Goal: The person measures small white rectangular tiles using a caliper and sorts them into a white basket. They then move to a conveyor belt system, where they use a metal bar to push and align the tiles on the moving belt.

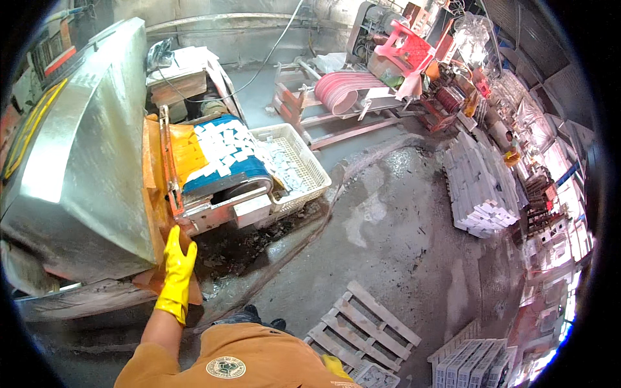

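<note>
My left hand (178,268), in a long yellow rubber glove, reaches up to the near corner of a machine. Its thumb and fingers are spread, lying against a brown-orange flap (152,282) that hangs there. Just beyond it, a blue conveyor belt (223,174) carries many small white tiles (226,143) and comes out from under an orange curtain (185,152). At the belt's end sits a cream plastic basket (317,169) with more white pieces in it. Only a bit of my right hand (336,367), also gloved in yellow, shows past my shirt; its fingers are hidden. It is beside a small crate of pieces (375,375).
A large metal hood (77,174) covers the machine on the left. A wooden pallet (365,326) lies on the wet floor near my right side, beside stacked white crates (469,363). Farther off stand stacked pale blocks (479,184) and a red-framed conveyor (339,90) with a red chair (406,48).
</note>
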Demonstrator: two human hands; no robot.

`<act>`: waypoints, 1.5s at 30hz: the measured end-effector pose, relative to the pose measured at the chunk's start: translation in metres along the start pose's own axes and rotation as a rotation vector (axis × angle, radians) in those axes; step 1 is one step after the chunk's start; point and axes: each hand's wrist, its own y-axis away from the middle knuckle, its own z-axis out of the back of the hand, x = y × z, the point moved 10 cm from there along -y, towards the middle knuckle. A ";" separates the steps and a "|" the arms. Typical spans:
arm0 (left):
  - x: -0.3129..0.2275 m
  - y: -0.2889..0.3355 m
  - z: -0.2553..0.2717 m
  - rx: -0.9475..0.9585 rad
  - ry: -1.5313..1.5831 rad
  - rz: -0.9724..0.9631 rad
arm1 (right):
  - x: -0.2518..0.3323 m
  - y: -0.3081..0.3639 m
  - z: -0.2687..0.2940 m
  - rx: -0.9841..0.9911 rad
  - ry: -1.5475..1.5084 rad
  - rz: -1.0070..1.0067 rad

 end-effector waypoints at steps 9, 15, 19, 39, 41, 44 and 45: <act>-0.035 -0.188 -0.029 -0.173 -0.042 -0.049 | 0.014 -0.076 -0.028 -0.078 -0.330 -0.029; 0.056 -0.288 -0.072 0.069 -0.368 0.442 | 0.100 -0.112 -0.009 -0.098 -0.214 -0.029; 0.150 -0.314 -0.086 0.136 -0.270 0.646 | 0.193 -0.144 -0.005 0.035 -0.013 0.028; 0.186 -0.319 -0.101 0.083 -0.863 0.931 | 0.904 -0.194 -0.247 0.110 0.244 1.358; 0.185 -0.316 -0.097 0.067 -0.881 0.929 | 0.908 -0.206 -0.248 0.254 0.114 1.295; 0.175 -0.319 -0.098 0.077 -0.869 0.960 | 0.907 -0.230 -0.242 0.293 0.139 1.306; 0.174 -0.321 -0.098 0.087 -0.858 0.974 | 0.907 -0.237 -0.242 0.312 0.182 1.322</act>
